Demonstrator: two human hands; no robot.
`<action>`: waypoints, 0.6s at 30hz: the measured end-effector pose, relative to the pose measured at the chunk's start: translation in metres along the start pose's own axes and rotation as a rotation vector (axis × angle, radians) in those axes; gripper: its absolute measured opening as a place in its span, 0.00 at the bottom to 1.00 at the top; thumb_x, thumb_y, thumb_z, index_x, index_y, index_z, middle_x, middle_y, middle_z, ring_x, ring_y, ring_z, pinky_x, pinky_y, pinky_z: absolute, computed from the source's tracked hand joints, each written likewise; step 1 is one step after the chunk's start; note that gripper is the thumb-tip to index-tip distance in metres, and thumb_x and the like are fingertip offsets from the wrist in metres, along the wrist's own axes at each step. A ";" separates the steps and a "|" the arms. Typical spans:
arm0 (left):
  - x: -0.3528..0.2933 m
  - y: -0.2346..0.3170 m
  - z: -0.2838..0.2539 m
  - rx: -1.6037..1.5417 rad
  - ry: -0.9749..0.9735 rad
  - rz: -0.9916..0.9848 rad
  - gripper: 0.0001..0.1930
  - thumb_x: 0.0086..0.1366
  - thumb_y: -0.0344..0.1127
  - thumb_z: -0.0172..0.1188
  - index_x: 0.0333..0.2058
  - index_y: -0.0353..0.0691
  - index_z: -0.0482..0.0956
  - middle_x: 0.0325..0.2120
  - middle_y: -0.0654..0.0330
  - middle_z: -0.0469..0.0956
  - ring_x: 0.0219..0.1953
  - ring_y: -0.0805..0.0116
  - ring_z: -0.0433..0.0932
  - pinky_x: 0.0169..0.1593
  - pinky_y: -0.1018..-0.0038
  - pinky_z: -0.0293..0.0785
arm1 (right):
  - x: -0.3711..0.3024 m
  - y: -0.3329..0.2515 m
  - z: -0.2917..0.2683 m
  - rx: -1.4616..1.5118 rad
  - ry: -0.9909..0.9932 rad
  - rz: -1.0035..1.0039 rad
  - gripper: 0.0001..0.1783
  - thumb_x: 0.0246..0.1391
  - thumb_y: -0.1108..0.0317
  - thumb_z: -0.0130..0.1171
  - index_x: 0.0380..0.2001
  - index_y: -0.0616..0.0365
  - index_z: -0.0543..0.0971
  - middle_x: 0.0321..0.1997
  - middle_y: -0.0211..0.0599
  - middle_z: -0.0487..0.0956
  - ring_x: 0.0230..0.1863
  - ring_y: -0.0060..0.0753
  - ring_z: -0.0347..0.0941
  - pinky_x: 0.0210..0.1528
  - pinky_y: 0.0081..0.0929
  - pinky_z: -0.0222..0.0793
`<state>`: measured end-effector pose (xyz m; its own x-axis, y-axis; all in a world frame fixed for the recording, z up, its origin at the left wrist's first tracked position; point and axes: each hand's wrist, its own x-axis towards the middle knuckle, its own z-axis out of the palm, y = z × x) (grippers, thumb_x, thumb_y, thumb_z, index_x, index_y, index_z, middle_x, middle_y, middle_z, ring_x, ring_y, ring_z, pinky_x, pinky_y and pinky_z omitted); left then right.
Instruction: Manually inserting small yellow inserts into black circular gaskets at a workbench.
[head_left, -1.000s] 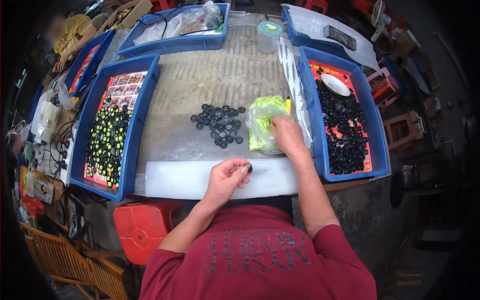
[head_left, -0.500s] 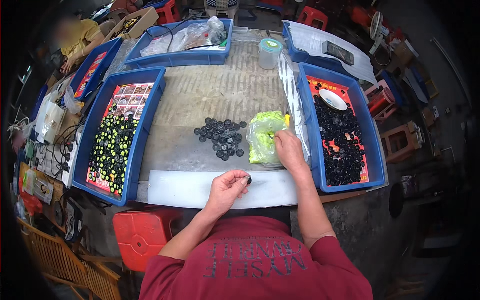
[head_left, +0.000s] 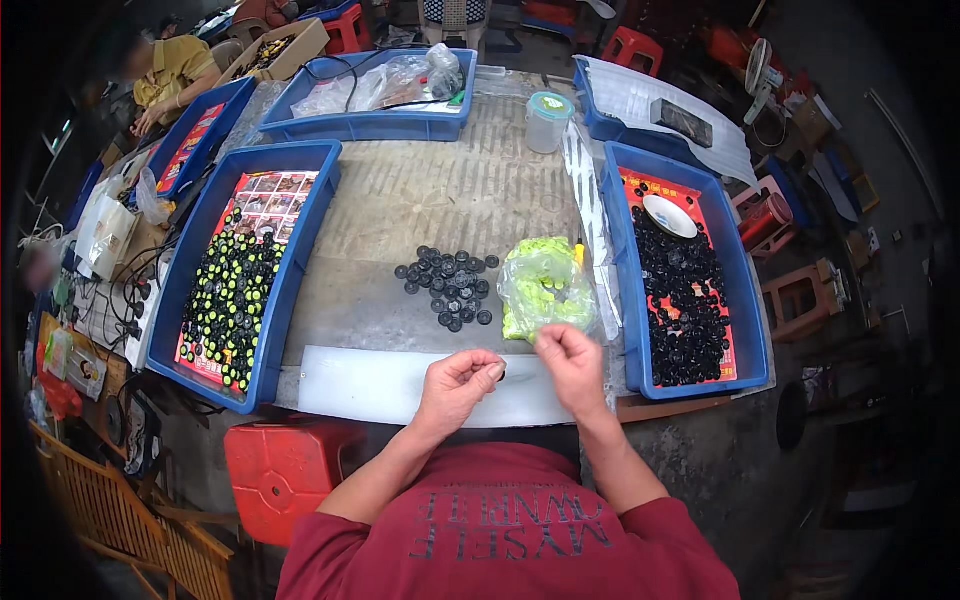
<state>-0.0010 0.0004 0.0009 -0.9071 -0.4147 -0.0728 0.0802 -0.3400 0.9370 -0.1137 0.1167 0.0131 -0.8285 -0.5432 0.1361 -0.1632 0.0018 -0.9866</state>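
My left hand (head_left: 453, 395) is closed in a pinch above the white sheet (head_left: 355, 385) at the table's near edge. A small black round piece (head_left: 502, 373), like a little wheel, peeks out at its fingertips. My right hand (head_left: 574, 370) is also pinched, just short of a clear plastic bag (head_left: 530, 290) of lime-green pieces; whatever it holds is too small or hidden to make out. Left of the bag lies a loose pile of black round pieces (head_left: 452, 285).
At left, a blue tray (head_left: 262, 345) holds black pieces with lime-green centres. The right blue tray (head_left: 625, 260) contains black pieces and a white dish (head_left: 670, 216). Beyond stand a lidded plastic tub (head_left: 548, 125) and another blue tray (head_left: 370, 128). A person (head_left: 175, 75) sits far left.
My right hand has come out of the bag, back toward me and nearer my left hand. The left hand still pinches the black piece, slightly turned.
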 end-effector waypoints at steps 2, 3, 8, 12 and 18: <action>0.000 -0.001 0.002 -0.005 -0.002 0.016 0.06 0.54 0.30 0.54 0.31 0.35 0.73 0.22 0.68 0.71 0.22 0.83 0.67 0.24 0.87 0.63 | -0.012 0.000 0.008 0.124 -0.101 0.079 0.06 0.47 0.71 0.51 0.25 0.65 0.73 0.21 0.23 0.69 0.23 0.11 0.60 0.24 0.12 0.58; 0.000 -0.001 0.003 -0.011 -0.006 0.028 0.06 0.54 0.29 0.54 0.31 0.35 0.73 0.22 0.68 0.71 0.22 0.84 0.67 0.24 0.88 0.62 | -0.016 0.003 0.010 0.124 -0.101 0.077 0.06 0.47 0.71 0.51 0.25 0.65 0.73 0.21 0.23 0.69 0.23 0.11 0.60 0.24 0.12 0.58; 0.001 -0.005 0.004 0.034 0.009 0.069 0.05 0.54 0.26 0.53 0.31 0.34 0.72 0.22 0.68 0.71 0.24 0.85 0.66 0.27 0.88 0.63 | -0.022 0.006 0.017 -0.002 -0.102 -0.034 0.05 0.46 0.73 0.52 0.25 0.64 0.73 0.20 0.29 0.70 0.22 0.15 0.63 0.24 0.15 0.59; 0.001 -0.010 0.002 0.088 0.034 0.068 0.05 0.53 0.26 0.54 0.29 0.32 0.73 0.23 0.67 0.71 0.26 0.84 0.67 0.30 0.87 0.65 | -0.024 0.009 0.019 -0.045 -0.087 -0.065 0.05 0.45 0.72 0.53 0.24 0.64 0.73 0.20 0.33 0.71 0.22 0.18 0.64 0.23 0.16 0.60; 0.001 -0.011 0.001 0.178 0.051 0.146 0.03 0.51 0.26 0.56 0.26 0.32 0.74 0.21 0.67 0.71 0.24 0.84 0.66 0.27 0.87 0.63 | -0.027 0.011 0.018 -0.027 -0.112 -0.035 0.05 0.45 0.73 0.53 0.24 0.64 0.73 0.20 0.32 0.71 0.22 0.18 0.64 0.24 0.17 0.60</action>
<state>-0.0032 0.0044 -0.0096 -0.8686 -0.4925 0.0546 0.1305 -0.1211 0.9840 -0.0835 0.1157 -0.0030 -0.7571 -0.6340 0.1575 -0.2064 0.0034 -0.9785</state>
